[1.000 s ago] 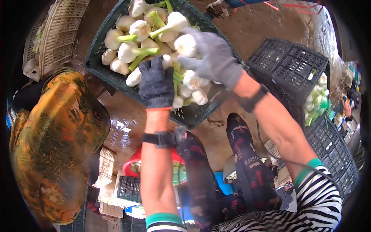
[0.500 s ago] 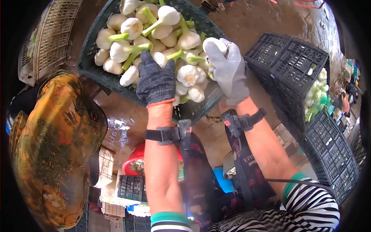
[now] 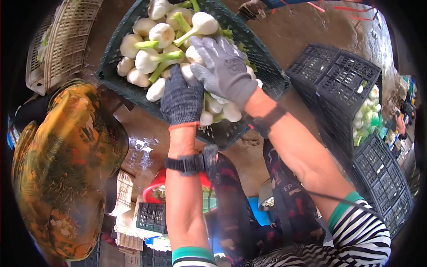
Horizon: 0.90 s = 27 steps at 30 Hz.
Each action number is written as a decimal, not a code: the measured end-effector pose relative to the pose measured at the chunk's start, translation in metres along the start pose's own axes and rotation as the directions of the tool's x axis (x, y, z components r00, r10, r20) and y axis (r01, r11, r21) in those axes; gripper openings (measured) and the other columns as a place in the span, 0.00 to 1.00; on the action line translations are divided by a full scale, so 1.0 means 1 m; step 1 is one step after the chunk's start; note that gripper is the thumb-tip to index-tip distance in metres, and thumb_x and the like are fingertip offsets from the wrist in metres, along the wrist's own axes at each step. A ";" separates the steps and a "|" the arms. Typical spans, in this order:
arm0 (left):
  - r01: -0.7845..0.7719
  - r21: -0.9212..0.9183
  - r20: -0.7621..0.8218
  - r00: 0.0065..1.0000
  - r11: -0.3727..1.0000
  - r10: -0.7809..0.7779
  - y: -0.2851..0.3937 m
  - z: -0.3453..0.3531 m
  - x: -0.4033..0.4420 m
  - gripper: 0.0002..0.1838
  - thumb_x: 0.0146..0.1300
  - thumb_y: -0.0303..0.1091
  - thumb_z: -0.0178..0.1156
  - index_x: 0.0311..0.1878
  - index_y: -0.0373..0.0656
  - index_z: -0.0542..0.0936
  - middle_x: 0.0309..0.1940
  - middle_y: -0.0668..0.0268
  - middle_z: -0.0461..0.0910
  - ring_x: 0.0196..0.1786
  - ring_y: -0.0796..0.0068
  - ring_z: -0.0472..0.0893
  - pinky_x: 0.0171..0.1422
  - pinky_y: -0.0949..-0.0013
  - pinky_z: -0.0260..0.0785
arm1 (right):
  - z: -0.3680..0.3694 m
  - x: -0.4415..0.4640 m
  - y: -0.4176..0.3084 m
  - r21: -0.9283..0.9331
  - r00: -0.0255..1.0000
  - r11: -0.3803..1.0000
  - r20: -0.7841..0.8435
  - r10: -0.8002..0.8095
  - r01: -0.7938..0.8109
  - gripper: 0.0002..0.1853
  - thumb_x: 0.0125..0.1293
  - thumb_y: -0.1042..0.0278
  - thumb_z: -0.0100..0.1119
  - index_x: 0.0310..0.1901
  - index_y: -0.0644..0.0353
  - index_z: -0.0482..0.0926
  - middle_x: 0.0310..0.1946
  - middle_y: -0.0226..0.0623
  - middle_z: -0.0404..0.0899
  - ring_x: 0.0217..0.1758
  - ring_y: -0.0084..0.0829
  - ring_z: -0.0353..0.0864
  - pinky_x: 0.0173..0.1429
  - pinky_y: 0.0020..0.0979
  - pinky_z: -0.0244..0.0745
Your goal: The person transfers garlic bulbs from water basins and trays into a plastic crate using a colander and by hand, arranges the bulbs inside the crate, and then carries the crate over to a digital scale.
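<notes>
A dark green crate (image 3: 273, 84) at the top centre holds many white garlic bulbs (image 3: 161, 34) with cut green stems. My left hand (image 3: 182, 95), in a dark knitted glove, rests on bulbs near the crate's front side. Its fingertips are partly hidden among them, so a grip cannot be made out. Just right of it my right hand (image 3: 224, 69), in a grey glove, lies palm down over the bulbs with its fingers spread. The bulbs beneath that palm are hidden.
Black crates (image 3: 342, 75) with more garlic stand at the right. White crates (image 3: 66, 44) are at the upper left. Below them is a person in patterned orange-green clothing (image 3: 66, 169). A red basin (image 3: 153, 189) and a small dark crate (image 3: 151, 217) sit below.
My right hand has moved left from the crate's right side, where it held a bulb, onto the heap beside my left hand, and its fingers have spread. My left hand has stayed near the same bulbs.
</notes>
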<state>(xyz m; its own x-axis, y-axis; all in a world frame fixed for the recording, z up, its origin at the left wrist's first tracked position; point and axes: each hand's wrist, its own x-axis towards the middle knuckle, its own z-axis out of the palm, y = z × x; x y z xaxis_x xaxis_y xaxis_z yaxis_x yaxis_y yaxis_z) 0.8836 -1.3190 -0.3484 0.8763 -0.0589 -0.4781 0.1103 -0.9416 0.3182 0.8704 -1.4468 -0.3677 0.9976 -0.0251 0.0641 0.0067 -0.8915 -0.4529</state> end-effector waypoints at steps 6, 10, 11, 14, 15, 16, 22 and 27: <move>-0.282 -0.093 -0.386 0.894 0.955 0.226 -0.034 -0.011 -0.025 0.28 0.56 0.38 0.63 0.58 0.35 0.71 0.55 0.50 0.72 0.56 0.52 0.71 0.61 0.57 0.63 | 0.008 -0.009 0.016 0.033 0.996 0.996 -0.017 -0.087 0.088 0.24 0.62 0.60 0.52 0.60 0.54 0.69 0.53 0.45 0.73 0.55 0.47 0.70 0.59 0.44 0.65; -0.281 0.276 -0.266 0.897 0.919 0.354 -0.045 0.011 -0.029 0.27 0.58 0.43 0.60 0.58 0.38 0.72 0.61 0.49 0.67 0.65 0.48 0.64 0.70 0.54 0.52 | 0.003 0.002 0.015 0.057 0.994 0.997 0.098 -0.054 0.048 0.24 0.63 0.58 0.51 0.61 0.54 0.69 0.54 0.43 0.73 0.56 0.45 0.70 0.61 0.44 0.63; -0.295 0.292 -0.239 0.899 0.910 0.368 -0.043 0.010 -0.033 0.27 0.58 0.44 0.60 0.58 0.38 0.72 0.62 0.49 0.66 0.66 0.47 0.64 0.71 0.53 0.50 | 0.002 0.001 0.017 0.063 0.995 0.996 0.075 -0.068 0.064 0.24 0.64 0.57 0.50 0.61 0.53 0.69 0.53 0.42 0.74 0.55 0.44 0.71 0.61 0.44 0.62; -0.312 0.155 -0.303 0.888 0.937 0.346 -0.046 0.005 -0.029 0.26 0.57 0.39 0.62 0.57 0.38 0.73 0.61 0.47 0.67 0.65 0.48 0.65 0.70 0.54 0.54 | -0.022 0.006 0.015 0.180 0.991 0.984 0.130 -0.008 -0.015 0.21 0.64 0.58 0.49 0.57 0.53 0.72 0.52 0.39 0.75 0.55 0.43 0.71 0.62 0.44 0.62; -0.332 0.042 -0.345 0.880 0.942 0.325 -0.050 0.002 -0.027 0.26 0.56 0.37 0.63 0.57 0.38 0.73 0.60 0.47 0.68 0.64 0.48 0.66 0.69 0.55 0.55 | -0.036 0.011 0.014 0.283 0.978 0.952 0.199 0.064 -0.120 0.20 0.65 0.58 0.49 0.56 0.53 0.72 0.52 0.38 0.75 0.56 0.43 0.71 0.62 0.44 0.62; -0.352 -0.071 -0.383 0.874 0.933 0.300 -0.054 -0.001 -0.024 0.25 0.55 0.35 0.63 0.57 0.37 0.73 0.60 0.47 0.68 0.64 0.48 0.67 0.69 0.55 0.56 | -0.046 0.017 0.012 0.373 0.953 0.899 0.276 0.128 -0.229 0.19 0.65 0.58 0.49 0.55 0.53 0.73 0.53 0.38 0.74 0.56 0.43 0.70 0.62 0.44 0.62; -0.477 0.151 -0.480 0.730 0.866 0.486 -0.059 -0.069 0.045 0.25 0.54 0.31 0.64 0.55 0.37 0.73 0.57 0.48 0.71 0.61 0.49 0.69 0.66 0.57 0.60 | -0.003 0.058 0.041 -0.150 0.948 0.937 0.090 -0.305 0.315 0.14 0.56 0.65 0.51 0.43 0.55 0.80 0.51 0.32 0.74 0.58 0.35 0.68 0.58 0.37 0.66; -0.477 0.083 -0.293 0.827 0.875 0.479 -0.063 -0.092 0.139 0.26 0.57 0.47 0.59 0.55 0.41 0.74 0.56 0.53 0.72 0.60 0.51 0.70 0.63 0.54 0.61 | -0.008 0.063 0.040 -0.126 0.922 0.966 0.348 -0.169 0.225 0.14 0.54 0.65 0.52 0.41 0.54 0.80 0.49 0.31 0.75 0.56 0.35 0.69 0.57 0.37 0.67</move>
<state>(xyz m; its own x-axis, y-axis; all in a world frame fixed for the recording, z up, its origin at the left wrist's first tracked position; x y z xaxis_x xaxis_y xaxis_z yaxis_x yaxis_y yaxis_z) 1.0412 -1.2378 -0.3594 0.9153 -0.4028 -0.0034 -0.3606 -0.8232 0.4386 0.9330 -1.4878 -0.3747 0.9426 0.2851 -0.1740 0.2222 -0.9242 -0.3107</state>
